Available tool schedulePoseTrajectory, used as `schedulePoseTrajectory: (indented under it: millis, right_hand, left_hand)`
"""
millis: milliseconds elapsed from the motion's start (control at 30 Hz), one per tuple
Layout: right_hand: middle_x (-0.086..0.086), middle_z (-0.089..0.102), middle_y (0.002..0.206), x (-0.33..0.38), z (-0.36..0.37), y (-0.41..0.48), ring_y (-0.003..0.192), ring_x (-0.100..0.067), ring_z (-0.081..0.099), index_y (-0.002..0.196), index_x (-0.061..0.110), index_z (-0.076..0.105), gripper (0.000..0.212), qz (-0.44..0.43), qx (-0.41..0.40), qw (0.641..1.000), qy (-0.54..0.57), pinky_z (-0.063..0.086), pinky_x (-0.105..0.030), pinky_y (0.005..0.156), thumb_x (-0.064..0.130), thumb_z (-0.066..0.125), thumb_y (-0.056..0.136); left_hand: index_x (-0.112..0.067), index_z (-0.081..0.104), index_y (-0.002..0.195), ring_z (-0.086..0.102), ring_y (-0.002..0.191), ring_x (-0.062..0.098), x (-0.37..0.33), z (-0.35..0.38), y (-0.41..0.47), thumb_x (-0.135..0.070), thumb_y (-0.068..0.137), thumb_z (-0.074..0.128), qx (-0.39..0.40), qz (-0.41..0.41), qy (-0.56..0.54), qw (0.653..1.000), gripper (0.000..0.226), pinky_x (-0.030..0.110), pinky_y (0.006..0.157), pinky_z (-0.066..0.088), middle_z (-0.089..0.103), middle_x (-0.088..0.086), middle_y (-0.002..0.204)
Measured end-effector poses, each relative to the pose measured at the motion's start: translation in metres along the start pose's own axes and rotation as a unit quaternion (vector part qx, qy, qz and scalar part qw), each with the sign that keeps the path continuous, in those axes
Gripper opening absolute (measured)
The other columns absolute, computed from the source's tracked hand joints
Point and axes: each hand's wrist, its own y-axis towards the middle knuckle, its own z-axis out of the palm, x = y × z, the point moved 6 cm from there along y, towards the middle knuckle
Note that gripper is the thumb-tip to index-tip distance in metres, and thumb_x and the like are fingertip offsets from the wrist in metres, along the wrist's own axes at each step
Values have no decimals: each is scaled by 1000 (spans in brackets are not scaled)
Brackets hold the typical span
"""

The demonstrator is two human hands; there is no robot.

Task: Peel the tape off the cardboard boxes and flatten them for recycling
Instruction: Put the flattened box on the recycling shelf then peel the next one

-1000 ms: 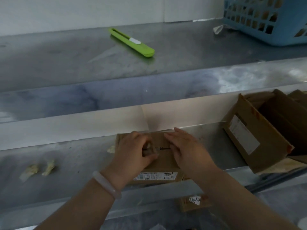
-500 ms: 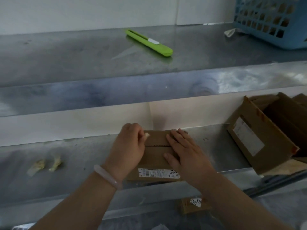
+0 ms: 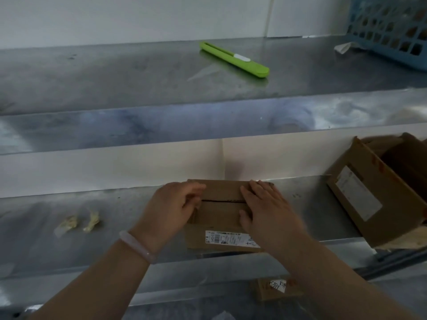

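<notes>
A small brown cardboard box (image 3: 220, 212) lies on the lower steel shelf (image 3: 120, 229), with a seam across its top and a white barcode label on its front face. My left hand (image 3: 171, 211), with a pale bracelet on its wrist, curls its fingers over the box's left end. My right hand (image 3: 265, 210) lies flat on the right half of the top, fingers straight and pointing to the back. No loose tape shows between my fingers.
Two crumpled tape scraps (image 3: 78, 224) lie on the shelf to the left. A larger open cardboard box (image 3: 362, 199) leans at the right. On the upper shelf are a green utility knife (image 3: 235, 60) and a blue basket (image 3: 392, 28). Another labelled cardboard piece (image 3: 277, 288) lies below.
My left hand has slid from the middle of the seam to the box's left end. My right hand has flattened onto the top.
</notes>
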Motion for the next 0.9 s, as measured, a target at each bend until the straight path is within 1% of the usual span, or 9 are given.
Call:
schedulePoseTrajectory:
  millis: [133, 233, 300, 467, 567, 633, 767, 833, 900]
  right_hand:
    - [3, 24, 159, 17, 7, 6, 147, -16, 17, 151, 27, 28, 59, -41, 39, 998, 39, 11, -37, 122, 31, 40, 94]
    - [0, 37, 154, 27, 7, 2, 143, -20, 30, 143, 30, 44, 53, -49, 13, 998, 34, 24, -45, 118, 38, 33, 92]
    - [-4, 49, 145, 30, 4, -1, 136, -24, 42, 134, 29, 56, 53, -41, -14, 999, 31, 33, -48, 113, 45, 31, 91]
    - [-3, 49, 145, 27, 8, -1, 135, -23, 44, 133, 32, 57, 52, -32, -19, 999, 12, 32, -45, 114, 50, 31, 92]
    - [1, 44, 149, 27, 11, -2, 139, -20, 39, 137, 36, 51, 53, -29, -9, 1000, -8, 21, -39, 116, 52, 27, 93]
    - [1, 44, 149, 26, 10, -3, 138, -19, 39, 137, 37, 51, 53, -28, -14, 999, -13, 17, -36, 115, 52, 27, 93]
    - [3, 44, 149, 25, 10, -3, 138, -18, 39, 136, 38, 52, 52, -30, -10, 999, -8, 18, -35, 113, 53, 27, 93]
    - [3, 47, 147, 25, 11, -4, 136, -19, 42, 135, 38, 54, 51, -27, -11, 1000, -9, 21, -36, 111, 52, 29, 93]
    - [3, 48, 146, 25, 12, -3, 136, -19, 43, 134, 38, 54, 49, -28, -11, 1000, -9, 23, -36, 111, 51, 31, 93]
  left_hand:
    - [-21, 63, 116, 50, 96, 12, 14, -2, -4, -27, 80, 74, -40, -55, 43, 997, 37, 26, 86, 41, 53, -1, 106]
    - [-24, 63, 99, 55, 85, 7, 29, 4, -8, -42, 80, 71, 11, -131, 30, 991, 27, 20, 70, 40, 58, -8, 93]
    - [-22, 61, 81, 54, 74, 4, 32, 4, -6, -39, 80, 72, 22, -135, 37, 990, 20, 16, 60, 36, 58, -10, 81]
    - [-27, 58, 80, 53, 74, 2, 41, 3, 0, -29, 82, 70, 48, -168, 16, 984, 13, 11, 59, 33, 58, -13, 80]
    - [-26, 58, 76, 61, 70, 3, 57, 2, -3, -20, 84, 69, 36, -238, -55, 969, 15, 16, 59, 46, 64, -9, 77]
    - [-16, 60, 80, 67, 70, 11, 68, 6, -9, -10, 86, 67, 12, -315, -188, 930, 12, 26, 63, 58, 68, 4, 82]
    - [-4, 54, 80, 66, 67, 17, 81, 23, -24, 3, 91, 57, -65, -426, -446, 784, 13, 25, 55, 56, 63, 14, 81]
    - [-4, 52, 80, 67, 63, 16, 83, 31, -30, 3, 93, 53, -84, -449, -506, 732, 14, 25, 54, 56, 62, 13, 78]
    - [-5, 52, 79, 67, 62, 16, 87, 36, -31, 3, 93, 51, -105, -459, -524, 710, 17, 25, 54, 55, 63, 13, 76]
